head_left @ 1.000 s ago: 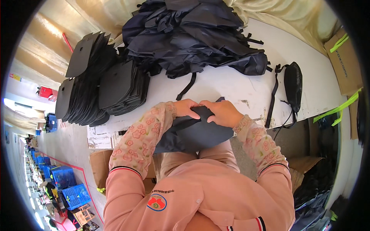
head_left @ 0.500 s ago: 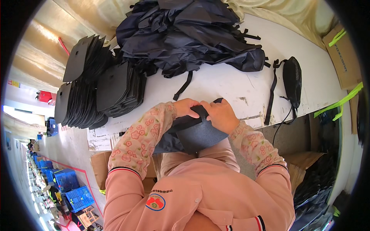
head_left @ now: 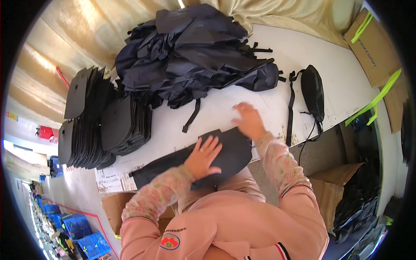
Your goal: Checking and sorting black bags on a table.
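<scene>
A dark fabric panel (head_left: 197, 161) lies at the near edge of the white counter (head_left: 268, 99), just below frame centre, its long axis running lower left to upper right. The left hand (head_left: 203, 157) presses flat on it, fingers spread. The right hand (head_left: 248, 121), blurred and open, holds nothing by its upper-right end. It looks light, limp, best pinched at an edge.

Right hand (head_left: 248, 121) motion-blurred, near edge of the dark fabric panel (head_left: 229, 151) under the left grip (head_left: 203, 157) hidden behind the forearm.
</scene>
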The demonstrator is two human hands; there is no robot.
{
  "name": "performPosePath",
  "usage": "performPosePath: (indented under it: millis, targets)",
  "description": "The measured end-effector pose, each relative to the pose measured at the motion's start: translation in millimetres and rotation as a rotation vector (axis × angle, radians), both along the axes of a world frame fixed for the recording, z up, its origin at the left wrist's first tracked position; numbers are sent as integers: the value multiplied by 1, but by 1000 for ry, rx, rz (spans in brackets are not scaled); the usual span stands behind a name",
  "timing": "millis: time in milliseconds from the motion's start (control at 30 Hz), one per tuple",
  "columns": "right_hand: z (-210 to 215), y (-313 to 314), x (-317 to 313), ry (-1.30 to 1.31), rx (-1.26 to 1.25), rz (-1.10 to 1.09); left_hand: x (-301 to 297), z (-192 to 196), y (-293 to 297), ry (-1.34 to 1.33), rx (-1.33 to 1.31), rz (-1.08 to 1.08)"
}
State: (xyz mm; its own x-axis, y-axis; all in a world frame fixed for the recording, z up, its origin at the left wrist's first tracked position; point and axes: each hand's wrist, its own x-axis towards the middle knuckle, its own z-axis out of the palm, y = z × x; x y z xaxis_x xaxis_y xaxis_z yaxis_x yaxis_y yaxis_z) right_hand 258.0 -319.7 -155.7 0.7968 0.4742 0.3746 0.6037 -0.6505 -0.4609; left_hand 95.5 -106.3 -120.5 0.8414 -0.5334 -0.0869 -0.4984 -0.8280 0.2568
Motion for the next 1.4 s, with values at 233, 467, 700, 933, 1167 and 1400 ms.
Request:
performPosePath:
  millis: [233,467,700,933,1167,1400]
  targets:
    - [9,-67,140,259,575,-793,-22,-42,6,-7,34,17]
    - [29,0,56,338,642,-283,-24,-37,6,66,-76,68]
    - [79,53,-159,597,511,1087,14,3,37,856,-1509,655]
    - [71,71,-204,663,200,1364,42,-10,81,785,-1879,756]
    - [193,69,-109,119,561,554,3,69,60,-108,-1203,638]
    - [220,95,-82,-134,484,429,-21,129,44,-539,-812,650]
